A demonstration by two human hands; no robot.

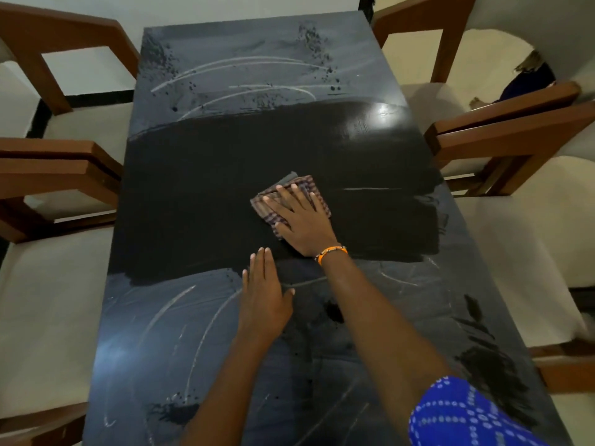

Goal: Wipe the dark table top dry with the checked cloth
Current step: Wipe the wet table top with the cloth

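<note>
While the near end is showing a grey streaked film, wiping is looking partly done.
Near end: table top point(180, 342) is carrying curved streaks and dark blotches.
Left hand point(262, 299): lying flat, fingers straight, holding nothing; likely bracing the reaching body.
Right hand point(297, 217): pressing flat with spread fingers on the checked cloth point(314, 188), wearing an orange wristband point(331, 252); the flat palm is probably spreading pressure.
Cloth: sitting folded mid-table, within a uniformly dark band running between the two long edges.
Far end: showing grey film, streaks and specks.
Chairs point(502, 136): standing along both long edges.
</note>
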